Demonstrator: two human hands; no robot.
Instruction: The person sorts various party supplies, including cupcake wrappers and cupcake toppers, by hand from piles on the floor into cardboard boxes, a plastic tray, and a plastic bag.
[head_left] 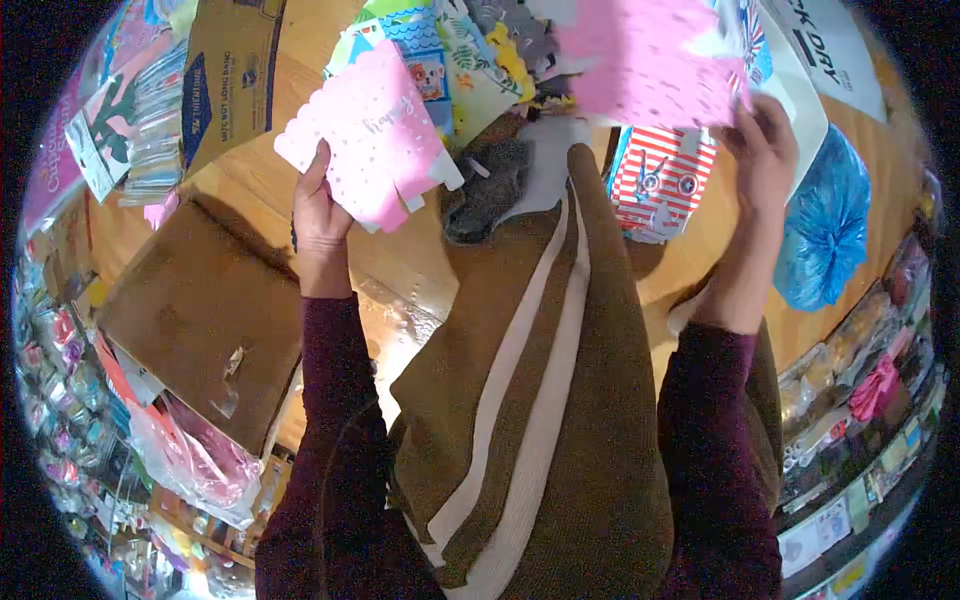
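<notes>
As striped brown trousers (620, 430) stretch over the wooden floor (240, 170), a person's left hand (325, 205) pinches a pink scalloped carton (365, 130) lettered "happy", held above the floor, thumb in front. The right hand (762, 150) pinches a blurred pink sheet (640, 80) by its near right corner, above a striped packet (665, 170). Toward the floor's right edge sits a blue plastic bag (825, 220). Too firm a pinch could crease the carton; a loose one could drop the sheet.
</notes>
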